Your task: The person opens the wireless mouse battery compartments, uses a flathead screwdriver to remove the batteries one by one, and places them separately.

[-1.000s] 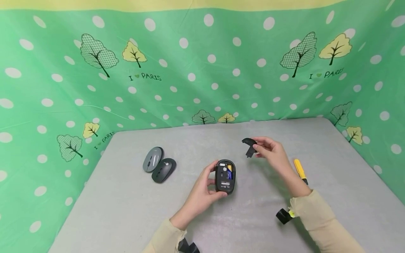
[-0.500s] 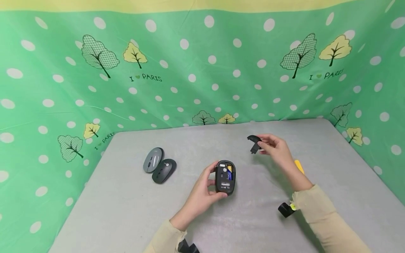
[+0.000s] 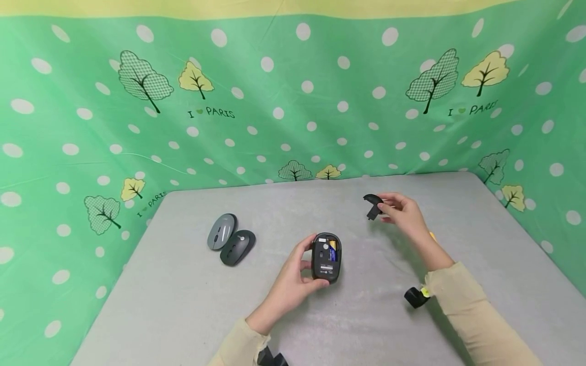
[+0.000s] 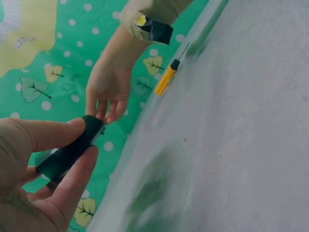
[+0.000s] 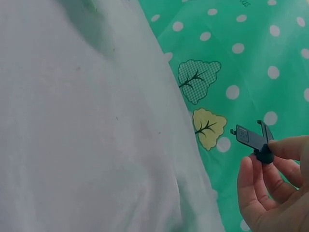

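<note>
Black mouse (image 3: 322,262), battery (image 3: 332,251) inside

Bright, even light is falling from above in the head view, and soft, faint shadows are spreading on the grey tabletop (image 3: 357,315) beneath the right sleeve (image 3: 471,310) and the left hand (image 3: 293,277). A pale sheen is whitening the tabletop's near part, and a glossy streak is gleaming on the grey mouse (image 3: 222,232). Wide-angle distortion is stretching the white dots (image 3: 22,106) of the green cloth (image 3: 299,137) into ovals towards the left edge. Small print (image 3: 326,267) on the held mouse (image 3: 322,260) is blurring beyond reading. Both wrist views are looking dimmer and hazier, with greenish patches tinting the tabletop's pale surface.
</note>
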Motion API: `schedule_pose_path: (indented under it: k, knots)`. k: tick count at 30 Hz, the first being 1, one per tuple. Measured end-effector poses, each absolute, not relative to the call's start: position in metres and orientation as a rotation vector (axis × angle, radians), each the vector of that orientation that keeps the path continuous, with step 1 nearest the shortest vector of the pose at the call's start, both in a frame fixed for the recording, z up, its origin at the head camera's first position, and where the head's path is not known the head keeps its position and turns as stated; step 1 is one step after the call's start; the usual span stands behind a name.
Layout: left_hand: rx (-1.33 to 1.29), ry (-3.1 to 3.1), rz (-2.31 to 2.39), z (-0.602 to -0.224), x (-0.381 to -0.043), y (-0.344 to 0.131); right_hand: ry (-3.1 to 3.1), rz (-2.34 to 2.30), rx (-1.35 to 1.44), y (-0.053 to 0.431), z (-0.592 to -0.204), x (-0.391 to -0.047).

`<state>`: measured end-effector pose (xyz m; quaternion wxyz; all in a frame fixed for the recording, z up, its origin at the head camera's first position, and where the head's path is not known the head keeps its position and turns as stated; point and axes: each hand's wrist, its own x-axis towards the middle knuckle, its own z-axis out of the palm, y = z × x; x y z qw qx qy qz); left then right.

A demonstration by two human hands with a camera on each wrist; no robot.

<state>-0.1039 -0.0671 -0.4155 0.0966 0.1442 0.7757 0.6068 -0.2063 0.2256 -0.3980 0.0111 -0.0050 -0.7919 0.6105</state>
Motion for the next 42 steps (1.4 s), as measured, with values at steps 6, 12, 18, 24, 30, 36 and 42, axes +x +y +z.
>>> schedule_pose_path:
  k: [6,12,18,24,30,36,42]
  knots:
    - [0.431,2.299,1.797,-0.415,-0.103,-0.067,-2.487,1.882,-0.048,0.231,-0.402,-0.209]
    - [0.431,2.305,1.792,-0.416,-0.104,-0.067,-2.526,1.859,-0.076,0.234,-0.406,-0.212]
    - [0.427,2.301,1.791,-0.416,-0.104,-0.067,-2.562,1.832,-0.098,0.238,-0.411,-0.215]
    - [0.427,2.298,1.792,-0.416,-0.104,-0.067,-2.600,1.782,-0.102,0.239,-0.414,-0.215]
    - [0.426,2.301,1.791,-0.416,-0.104,-0.067,-2.647,1.739,-0.125,0.240,-0.417,-0.216]
    - [0.424,2.301,1.793,-0.417,-0.104,-0.067,-2.671,1.735,-0.138,0.241,-0.420,-0.217]
    - [0.425,2.295,1.800,-0.417,-0.104,-0.067,-2.712,1.719,-0.168,0.244,-0.425,-0.220]
